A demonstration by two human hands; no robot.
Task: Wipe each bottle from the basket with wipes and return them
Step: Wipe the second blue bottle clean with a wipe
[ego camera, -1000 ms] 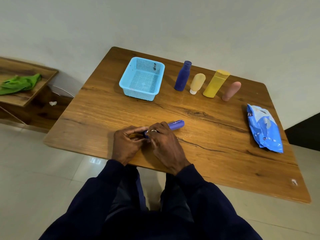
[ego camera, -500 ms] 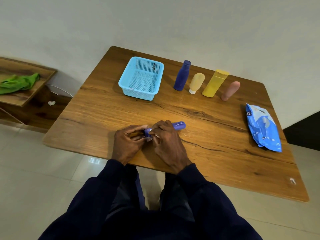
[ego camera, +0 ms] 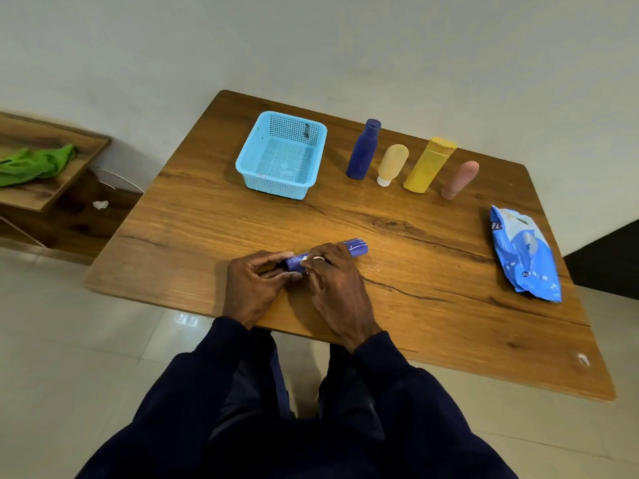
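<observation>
Left hand (ego camera: 257, 281): I see its fingers pinching the near end of the purple bottle (ego camera: 356, 246).
Basket (ego camera: 276, 188): upright, 11 o'clock on the counter (ego camera: 415, 305).
Purple bottle: lying flat at 7 o'clock, free end pointing to 2 o'clock.
Right hand (ego camera: 337, 288): fingers curled over the bottle's middle.
Standing bottles (ego camera: 428, 165): four in a row, 1 o'clock.
Wipes pack (ego camera: 525, 257): 3 o'clock.

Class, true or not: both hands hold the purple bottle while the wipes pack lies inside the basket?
No: the head view shows the wipes pack on the table, right of the basket. The left hand and right hand do hold the purple bottle.
</observation>
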